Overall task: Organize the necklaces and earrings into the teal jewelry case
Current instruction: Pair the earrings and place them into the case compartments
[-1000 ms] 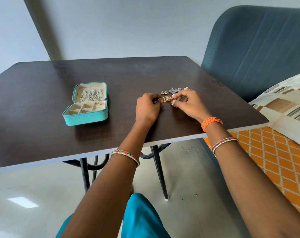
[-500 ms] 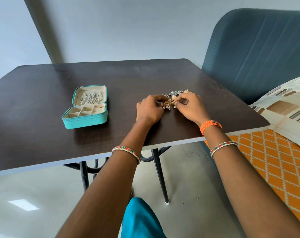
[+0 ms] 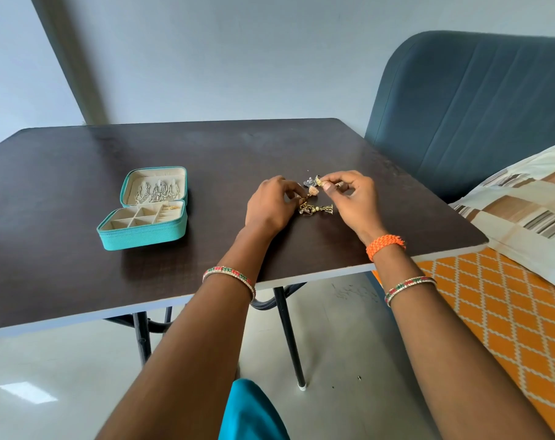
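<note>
A teal jewelry case [image 3: 142, 237] lies open on the left of the dark table [image 3: 63, 255]. Several silver necklaces [image 3: 157, 192] hang in its cream lid, and a small gold piece sits in the divided tray. A small pile of earrings [image 3: 315, 209] lies on the table between my hands. My left hand [image 3: 269, 206] pinches a gold earring [image 3: 311, 192] at the pile's left. My right hand [image 3: 352, 198] pinches a small gold piece [image 3: 323, 182] just above the pile, near a dark silver earring [image 3: 308, 182].
A blue upholstered headboard [image 3: 470, 106] rises at the table's right. A patterned pillow [image 3: 530, 208] and an orange patterned sheet [image 3: 504, 312] lie right of the table's near corner. The table's front edge runs under my forearms, with black legs below.
My hands have drawn slightly apart. The right hand has lifted a small piece toward the far side of the pile, uncovering the earrings lying between the hands.
</note>
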